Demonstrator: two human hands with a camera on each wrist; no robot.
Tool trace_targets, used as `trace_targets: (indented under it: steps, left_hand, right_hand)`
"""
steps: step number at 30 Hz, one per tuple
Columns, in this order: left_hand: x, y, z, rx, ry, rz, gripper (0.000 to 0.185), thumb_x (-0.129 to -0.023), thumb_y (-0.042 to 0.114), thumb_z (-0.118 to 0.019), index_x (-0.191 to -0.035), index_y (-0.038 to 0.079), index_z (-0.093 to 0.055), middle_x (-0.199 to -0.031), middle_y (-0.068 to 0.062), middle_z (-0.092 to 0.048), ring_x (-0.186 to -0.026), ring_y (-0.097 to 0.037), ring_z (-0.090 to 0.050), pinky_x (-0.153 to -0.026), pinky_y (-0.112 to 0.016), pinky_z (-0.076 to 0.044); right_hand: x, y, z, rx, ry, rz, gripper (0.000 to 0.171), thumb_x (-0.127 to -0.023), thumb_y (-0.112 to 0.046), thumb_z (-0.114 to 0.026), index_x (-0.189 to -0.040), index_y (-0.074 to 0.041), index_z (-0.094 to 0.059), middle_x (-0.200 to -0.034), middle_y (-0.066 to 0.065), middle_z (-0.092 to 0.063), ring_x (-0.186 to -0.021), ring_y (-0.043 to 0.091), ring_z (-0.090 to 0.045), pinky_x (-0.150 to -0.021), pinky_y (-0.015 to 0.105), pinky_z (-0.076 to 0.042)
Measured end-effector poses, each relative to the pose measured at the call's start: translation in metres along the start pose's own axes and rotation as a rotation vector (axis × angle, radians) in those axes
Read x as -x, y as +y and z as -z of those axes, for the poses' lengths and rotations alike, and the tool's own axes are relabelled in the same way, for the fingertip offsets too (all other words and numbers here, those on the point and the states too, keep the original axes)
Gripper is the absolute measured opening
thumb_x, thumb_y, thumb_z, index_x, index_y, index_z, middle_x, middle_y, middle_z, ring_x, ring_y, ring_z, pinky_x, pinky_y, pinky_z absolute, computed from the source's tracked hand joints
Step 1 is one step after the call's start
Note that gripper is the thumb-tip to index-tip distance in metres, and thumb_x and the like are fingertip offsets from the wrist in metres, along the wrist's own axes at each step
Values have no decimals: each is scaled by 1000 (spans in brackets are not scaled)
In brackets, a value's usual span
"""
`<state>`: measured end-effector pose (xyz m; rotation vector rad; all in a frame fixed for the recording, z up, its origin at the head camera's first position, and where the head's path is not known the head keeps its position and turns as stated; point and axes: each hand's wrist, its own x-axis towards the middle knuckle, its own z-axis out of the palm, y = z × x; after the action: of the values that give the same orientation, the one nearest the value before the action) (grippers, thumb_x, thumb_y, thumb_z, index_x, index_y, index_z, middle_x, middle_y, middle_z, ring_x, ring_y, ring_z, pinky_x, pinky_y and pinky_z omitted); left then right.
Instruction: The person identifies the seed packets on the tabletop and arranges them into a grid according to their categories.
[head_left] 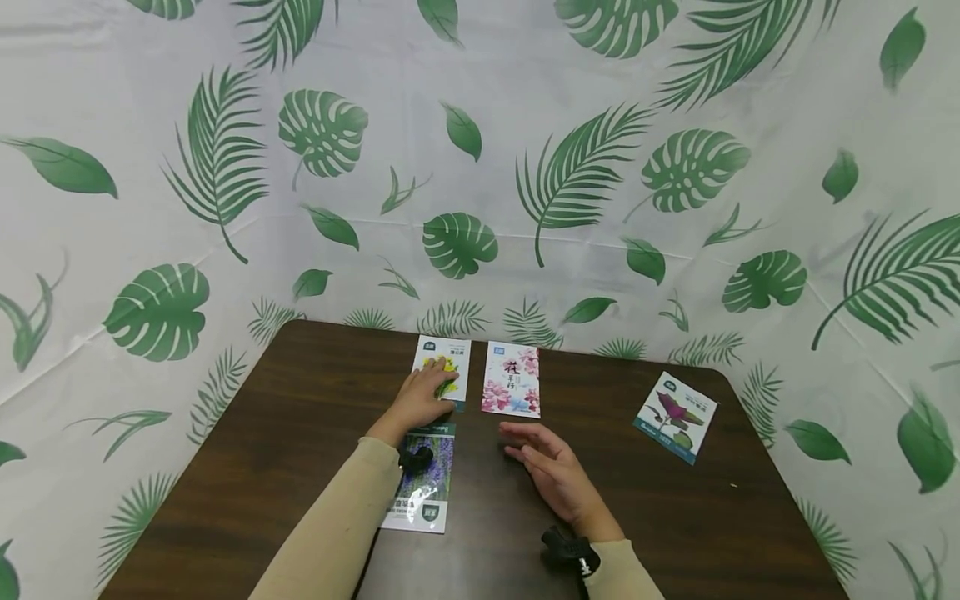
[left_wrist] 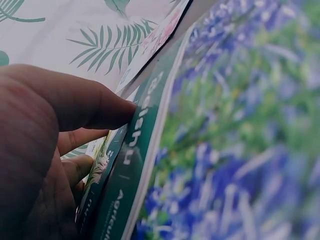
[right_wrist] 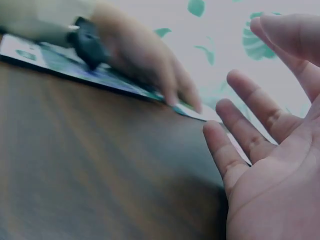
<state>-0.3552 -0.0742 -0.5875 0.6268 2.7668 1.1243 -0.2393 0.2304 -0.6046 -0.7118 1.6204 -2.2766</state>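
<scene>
My left hand (head_left: 422, 396) rests on a seed packet with yellow flowers (head_left: 461, 379), fingers spread across its front. Just nearer lies a seed packet with purple-blue flowers (head_left: 441, 462), partly covered by my wrist. In the left wrist view, the thumb (left_wrist: 95, 105) is right at the green end of the purple-blue packet (left_wrist: 230, 130), where it meets the yellow-flower packet. My right hand (head_left: 555, 475) is held over the table, palm turned inward and fingers loosely extended, with nothing in it. A seed packet with pink blossoms (head_left: 512, 379) lies just beyond its fingertips.
Off to the right, a tilted seed packet with a dark pink flower (head_left: 677, 417) lies on the dark wooden table (head_left: 300, 400). A white cloth with green leaves (head_left: 405, 275) hangs behind the table. Each wrist wears a black camera strap.
</scene>
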Motion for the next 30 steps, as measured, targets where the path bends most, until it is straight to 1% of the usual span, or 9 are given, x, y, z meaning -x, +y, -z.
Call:
trace_targets:
  steps: [2, 6, 10, 13, 16, 20, 25, 30]
  left_hand:
    - [0, 1, -1, -1, 4, -1, 60, -103, 18, -71, -160, 10, -55, -181, -19, -25, -171, -41, -15, -137, -69, -9]
    - [-1, 1, -1, -19, 6, -7, 59, -103, 19, -70, -160, 10, -55, -181, -19, -26, -171, -40, -15, -137, -68, -9]
    - [0, 1, -2, -24, 6, -3, 59, -104, 19, -70, -161, 11, -55, -181, -18, -25, -171, -39, -14, -137, -67, -9]
    - [0, 1, -1, -24, 11, -2, 59, -103, 19, -70, -160, 11, -55, -181, -18, -26, -171, -40, -15, -137, -67, -9]
    - [1, 1, -1, -22, 12, -3, 60, -103, 19, -69, -160, 10, -55, -181, -18, -25, -171, -40, -15, -137, -67, -9]
    - [2, 0, -2, -26, 14, -11, 60, -103, 19, -69, -160, 10, -55, -181, -19, -26, -171, -41, -15, -137, -67, -9]
    - [2, 0, -2, -34, 13, -3, 60, -103, 20, -68, -161, 10, -54, -181, -19, -25, -171, -40, -15, -137, -67, -9]
    - [1, 0, -2, -25, 12, 4, 60, -104, 19, -70, -161, 11, -54, -181, -18, -25, -171, -40, -15, -137, -67, -9]
  right_hand:
    - [2, -4, 12, -6, 21, 27, 43, -114, 5, -39, -156, 14, -42, -164, 23, -52, -154, 31, -50, -127, 43, -46]
    - [7, -13, 37, -7, 91, 64, 44, -114, 5, -39, -157, 15, -39, -165, 25, -50, -153, 29, -52, -128, 42, -45]
    - [14, -23, 59, -4, 172, 98, 44, -116, 2, -38, -159, 12, -40, -164, 22, -52, -153, 27, -53, -127, 39, -46]
    - [19, -28, 73, -30, 212, 126, 45, -116, 1, -37, -160, 11, -38, -163, 19, -54, -153, 28, -52, -127, 39, -46]
    - [23, -31, 83, -52, 240, 153, 45, -116, 2, -37, -160, 12, -37, -162, 18, -57, -154, 29, -52, -127, 39, -45]
    - [28, -34, 93, -52, 275, 182, 45, -116, 3, -35, -160, 12, -36, -160, 17, -59, -154, 30, -51, -128, 40, -44]
    - [36, -41, 108, -42, 351, 209, 45, -117, 1, -36, -161, 12, -35, -160, 18, -59, -155, 31, -50, -128, 39, -43]
    - [45, -48, 122, -55, 420, 283, 45, -117, 1, -35, -161, 10, -38, -155, 13, -65, -152, 29, -53, -128, 37, -43]
